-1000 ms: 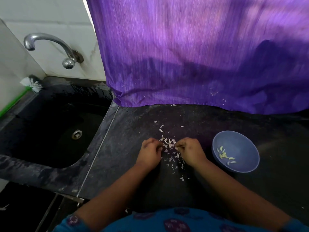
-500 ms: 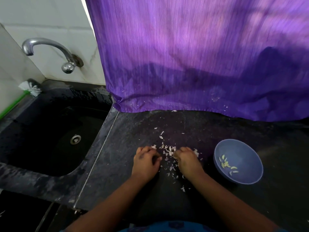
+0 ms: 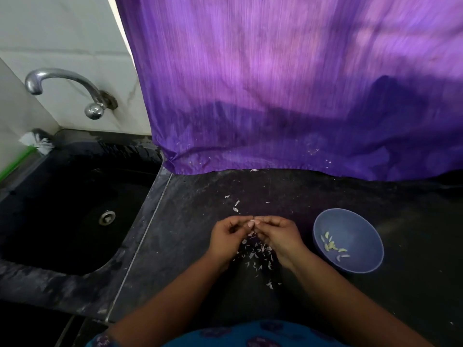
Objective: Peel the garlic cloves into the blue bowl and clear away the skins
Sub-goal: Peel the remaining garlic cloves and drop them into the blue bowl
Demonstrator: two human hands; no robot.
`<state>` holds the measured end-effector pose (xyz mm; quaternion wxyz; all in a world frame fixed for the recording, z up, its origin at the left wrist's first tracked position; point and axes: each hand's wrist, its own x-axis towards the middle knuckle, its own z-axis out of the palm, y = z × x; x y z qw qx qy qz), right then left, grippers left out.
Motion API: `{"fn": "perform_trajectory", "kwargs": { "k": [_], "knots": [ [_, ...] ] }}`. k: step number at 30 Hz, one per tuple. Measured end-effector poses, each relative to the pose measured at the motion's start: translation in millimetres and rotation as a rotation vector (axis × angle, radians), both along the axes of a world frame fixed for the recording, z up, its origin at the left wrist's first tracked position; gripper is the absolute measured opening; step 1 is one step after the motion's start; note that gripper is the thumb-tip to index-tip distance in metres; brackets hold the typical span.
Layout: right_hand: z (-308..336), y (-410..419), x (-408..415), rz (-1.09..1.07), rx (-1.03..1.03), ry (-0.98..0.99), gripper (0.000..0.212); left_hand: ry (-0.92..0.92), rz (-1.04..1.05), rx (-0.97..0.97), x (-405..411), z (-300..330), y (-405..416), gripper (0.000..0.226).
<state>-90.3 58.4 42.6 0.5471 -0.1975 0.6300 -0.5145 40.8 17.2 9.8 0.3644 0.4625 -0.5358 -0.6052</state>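
My left hand (image 3: 229, 234) and my right hand (image 3: 278, 234) are raised together over the dark counter (image 3: 190, 246), fingertips meeting. Between them they pinch a small pale garlic clove (image 3: 253, 222), mostly hidden by the fingers. A scatter of white garlic skins (image 3: 258, 254) lies on the counter under and just in front of the hands. The blue bowl (image 3: 325, 226) stands to the right of my right hand, with several peeled cloves (image 3: 330, 245) inside.
A black sink (image 3: 75, 204) with a drain fills the left, a metal tap (image 3: 67, 88) above it and a brush (image 3: 35, 144) in its corner. A purple curtain (image 3: 288, 96) hangs down to the counter's back edge. Stray skins (image 3: 235, 206) lie beyond the hands.
Both hands have lifted off the pile of skins and come together, now pinching a clove between the fingertips. The camera has tilted, so the scene sits lower in view.
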Motion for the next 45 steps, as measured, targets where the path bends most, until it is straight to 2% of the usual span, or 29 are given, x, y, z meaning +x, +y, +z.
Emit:
{"fn": "perform_trajectory", "kwargs": {
  "k": [3,6,9,13,15,21,30,37,45],
  "knots": [
    [11.2,2.4,-3.4,-0.047,-0.037,-0.180,0.018,0.124,0.010,0.037,-11.1,12.1,-0.7,0.011],
    [16.2,3.0,-9.3,-0.089,-0.077,-0.195,0.020,0.162,-0.008,0.064,-20.4,21.8,-3.1,0.012],
    [17.9,6.3,-15.2,-0.055,-0.128,0.023,0.013,0.170,-0.054,0.103,-28.5,25.0,-3.2,0.013],
    [25.8,15.7,-29.1,0.137,-0.221,0.572,0.009,0.168,-0.115,0.157,-31.7,29.7,-1.8,0.015],
    [30.7,19.5,-36.6,0.190,-0.291,0.741,0.010,0.190,-0.128,0.194,-31.5,32.5,0.2,0.017],
    [33.5,21.0,-50.7,0.256,-0.398,0.810,0.012,0.238,-0.179,0.229,-38.1,43.5,9.6,0.017],
    [35.1,28.4,-59.2,0.331,-0.621,1.184,0.010,0.246,-0.148,0.205,-45.3,47.6,19.0,0.019],
    [29.1,28.5,-53.7,0.278,-0.634,1.222,0.009,0.284,-0.132,0.202,-45.4,49.3,19.2,0.020],
    [24.0,18.3,-49.3,0.328,-0.592,1.268,0.005,0.315,-0.089,0.214,-46.2,50.4,15.4,0.018]
  ]
}}
